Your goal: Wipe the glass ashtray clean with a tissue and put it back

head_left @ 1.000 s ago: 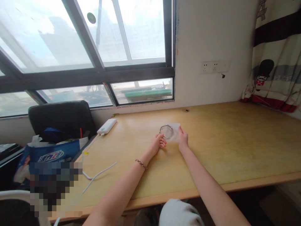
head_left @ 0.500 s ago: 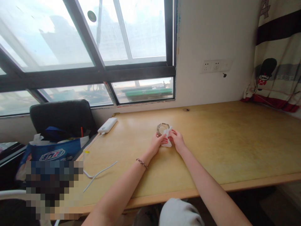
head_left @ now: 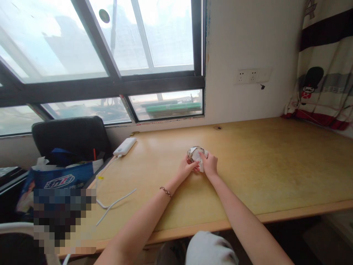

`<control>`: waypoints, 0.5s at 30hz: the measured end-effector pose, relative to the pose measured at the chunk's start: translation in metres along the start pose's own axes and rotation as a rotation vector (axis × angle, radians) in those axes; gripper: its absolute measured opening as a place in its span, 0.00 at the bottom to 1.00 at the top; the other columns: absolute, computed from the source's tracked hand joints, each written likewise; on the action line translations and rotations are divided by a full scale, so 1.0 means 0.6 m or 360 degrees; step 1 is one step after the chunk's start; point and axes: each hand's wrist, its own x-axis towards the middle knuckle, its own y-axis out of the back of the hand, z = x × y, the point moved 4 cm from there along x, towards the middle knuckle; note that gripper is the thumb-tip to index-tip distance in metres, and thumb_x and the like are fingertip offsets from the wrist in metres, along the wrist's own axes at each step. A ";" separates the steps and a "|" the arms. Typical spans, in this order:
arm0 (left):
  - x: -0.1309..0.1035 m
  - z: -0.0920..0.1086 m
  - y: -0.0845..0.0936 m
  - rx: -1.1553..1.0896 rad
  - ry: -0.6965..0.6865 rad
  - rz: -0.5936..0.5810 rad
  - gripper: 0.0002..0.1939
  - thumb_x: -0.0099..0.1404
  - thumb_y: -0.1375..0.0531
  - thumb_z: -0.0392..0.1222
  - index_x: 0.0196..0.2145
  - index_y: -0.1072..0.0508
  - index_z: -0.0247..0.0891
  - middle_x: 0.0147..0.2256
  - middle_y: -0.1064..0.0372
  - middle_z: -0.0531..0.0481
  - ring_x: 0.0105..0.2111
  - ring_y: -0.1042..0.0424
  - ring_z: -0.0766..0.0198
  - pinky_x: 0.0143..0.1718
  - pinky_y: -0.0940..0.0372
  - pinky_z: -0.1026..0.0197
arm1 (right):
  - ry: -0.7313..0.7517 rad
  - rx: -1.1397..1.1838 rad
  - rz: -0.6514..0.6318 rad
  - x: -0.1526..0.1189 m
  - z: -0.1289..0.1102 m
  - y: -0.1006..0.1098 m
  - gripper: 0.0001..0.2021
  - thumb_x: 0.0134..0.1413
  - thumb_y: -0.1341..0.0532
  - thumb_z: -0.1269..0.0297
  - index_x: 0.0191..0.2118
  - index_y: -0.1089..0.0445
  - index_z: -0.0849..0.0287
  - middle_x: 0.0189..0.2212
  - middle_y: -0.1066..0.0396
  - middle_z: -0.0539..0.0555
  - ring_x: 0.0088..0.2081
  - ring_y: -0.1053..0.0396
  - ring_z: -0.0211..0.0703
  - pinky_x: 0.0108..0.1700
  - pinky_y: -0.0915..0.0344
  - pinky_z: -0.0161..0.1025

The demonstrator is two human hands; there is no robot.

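A round ring-shaped item (head_left: 192,150) with a dark and light patterned rim is held just above the middle of the wooden table (head_left: 248,162). White tissue-like material (head_left: 196,156) lies across its opening. My left hand (head_left: 187,167) grips the ring's lower left side, thumb pointing right over the white material. My right hand (head_left: 210,164) is closed on the white material at the ring's right side, thumb pressed against its face. The fingers behind the ring are mostly hidden. A braided bracelet circles my left wrist.
A white power bank (head_left: 125,146) with a white cable (head_left: 116,204) lies at the table's left edge. Left of the table stand a black chair (head_left: 70,136) and a blue bag (head_left: 59,180). Wall sockets (head_left: 246,76) and a curtain (head_left: 317,84) are beyond the table.
The ring has shifted slightly right, and the white material now covers much of its opening. My right hand has turned and its thumb now presses on the material.
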 end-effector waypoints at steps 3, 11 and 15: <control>0.001 -0.001 0.007 -0.0055 0.0077 0.0085 0.21 0.50 0.39 0.47 0.38 0.41 0.36 0.22 0.32 0.52 0.21 0.29 0.62 0.23 0.33 0.60 | -0.0147 0.0320 0.0056 0.002 0.002 0.004 0.24 0.45 0.49 0.43 0.24 0.32 0.63 0.16 0.32 0.53 0.20 0.36 0.38 0.25 0.42 0.32; 0.002 0.002 0.018 -0.0140 0.0028 0.0271 0.19 0.50 0.39 0.44 0.38 0.39 0.36 0.27 0.32 0.51 0.22 0.30 0.64 0.24 0.32 0.62 | -0.0624 0.1658 -0.0267 0.012 0.003 -0.024 0.30 0.45 0.53 0.39 0.31 0.30 0.63 0.30 0.29 0.57 0.24 0.31 0.39 0.28 0.34 0.36; 0.003 0.002 0.020 -0.0071 -0.0013 0.0322 0.19 0.49 0.39 0.42 0.38 0.38 0.36 0.27 0.32 0.51 0.24 0.30 0.65 0.24 0.33 0.63 | -0.0648 0.1622 -0.0412 0.008 0.002 -0.028 0.31 0.45 0.52 0.40 0.39 0.31 0.64 0.36 0.30 0.59 0.24 0.32 0.37 0.26 0.34 0.34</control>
